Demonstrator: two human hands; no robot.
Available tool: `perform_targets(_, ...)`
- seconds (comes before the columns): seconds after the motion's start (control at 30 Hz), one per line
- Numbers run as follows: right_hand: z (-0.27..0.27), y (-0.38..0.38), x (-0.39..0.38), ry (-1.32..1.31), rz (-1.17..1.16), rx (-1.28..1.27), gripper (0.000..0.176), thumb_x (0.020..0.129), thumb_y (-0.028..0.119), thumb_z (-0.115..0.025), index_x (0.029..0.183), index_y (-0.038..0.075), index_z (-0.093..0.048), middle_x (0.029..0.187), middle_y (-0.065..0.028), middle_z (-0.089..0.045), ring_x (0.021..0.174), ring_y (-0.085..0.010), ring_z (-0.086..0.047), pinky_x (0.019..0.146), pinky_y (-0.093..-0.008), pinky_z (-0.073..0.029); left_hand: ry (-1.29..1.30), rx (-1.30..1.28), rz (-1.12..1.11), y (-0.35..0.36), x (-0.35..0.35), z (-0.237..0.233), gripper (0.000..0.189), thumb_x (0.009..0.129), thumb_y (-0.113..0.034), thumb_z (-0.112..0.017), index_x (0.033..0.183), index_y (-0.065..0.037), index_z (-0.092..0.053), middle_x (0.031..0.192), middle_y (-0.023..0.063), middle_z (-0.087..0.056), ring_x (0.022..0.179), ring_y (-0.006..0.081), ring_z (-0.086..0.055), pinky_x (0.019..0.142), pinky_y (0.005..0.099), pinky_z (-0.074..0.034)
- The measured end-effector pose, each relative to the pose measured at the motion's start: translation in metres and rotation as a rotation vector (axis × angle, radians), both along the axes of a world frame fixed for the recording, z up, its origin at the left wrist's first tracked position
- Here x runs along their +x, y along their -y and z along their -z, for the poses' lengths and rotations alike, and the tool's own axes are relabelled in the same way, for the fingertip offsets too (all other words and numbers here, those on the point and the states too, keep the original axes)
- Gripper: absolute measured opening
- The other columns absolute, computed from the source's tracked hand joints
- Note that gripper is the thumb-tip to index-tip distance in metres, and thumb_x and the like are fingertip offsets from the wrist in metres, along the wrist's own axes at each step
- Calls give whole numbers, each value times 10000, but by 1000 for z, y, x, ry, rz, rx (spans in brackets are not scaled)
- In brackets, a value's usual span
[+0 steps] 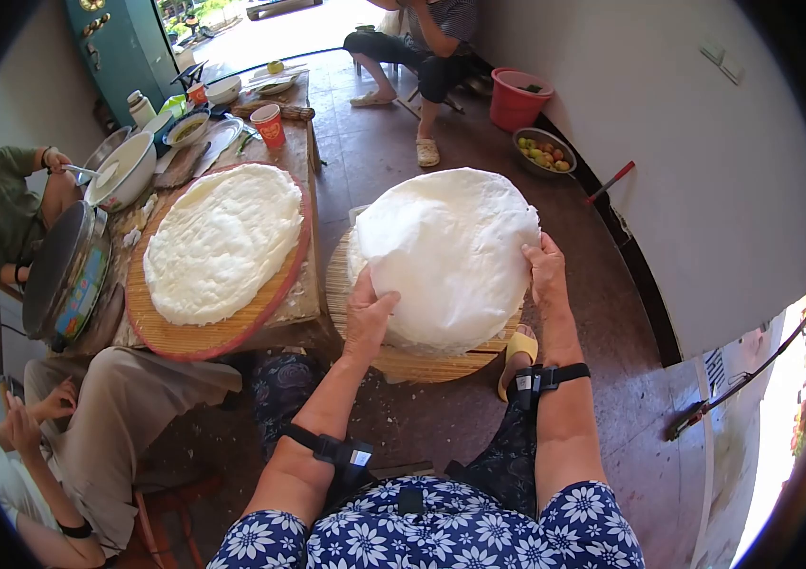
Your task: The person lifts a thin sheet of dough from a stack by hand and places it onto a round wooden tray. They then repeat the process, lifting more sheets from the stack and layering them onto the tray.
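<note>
Left hand (368, 318) and right hand (545, 270) pinch sides of white sheet (450, 247).

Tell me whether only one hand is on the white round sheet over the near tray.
No, the left hand and right hand both grip the white round sheet at opposite edges.

Bare hands (368, 318), black forearm straps (547, 376), navy white-flowered dress (441, 536).

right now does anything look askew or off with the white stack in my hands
The top of the stack of white sheets sits askew: it is creased beside the left hand and spreads past the far rim of the woven tray near the right hand. Nothing looks torn or spilled.
</note>
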State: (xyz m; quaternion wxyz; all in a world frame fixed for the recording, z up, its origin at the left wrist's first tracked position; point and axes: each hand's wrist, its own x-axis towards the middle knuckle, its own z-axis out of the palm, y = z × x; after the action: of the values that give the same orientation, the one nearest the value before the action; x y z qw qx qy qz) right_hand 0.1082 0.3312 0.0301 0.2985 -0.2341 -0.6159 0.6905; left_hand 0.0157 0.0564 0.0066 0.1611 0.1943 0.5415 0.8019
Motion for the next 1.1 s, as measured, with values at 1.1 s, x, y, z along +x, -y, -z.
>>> perform_targets(1.1, -152, 212, -193, -325, -550, 49, 244, 853, 36, -528, 1089, 30, -587, 920, -15, -626, 762, -71, -590, 658, -212, -497, -134, 287, -423, 222, -73, -105, 514, 822, -3, -489, 1322, -48, -378, 1177, 89, -534, 1045, 169, -551, 889, 322, -471)
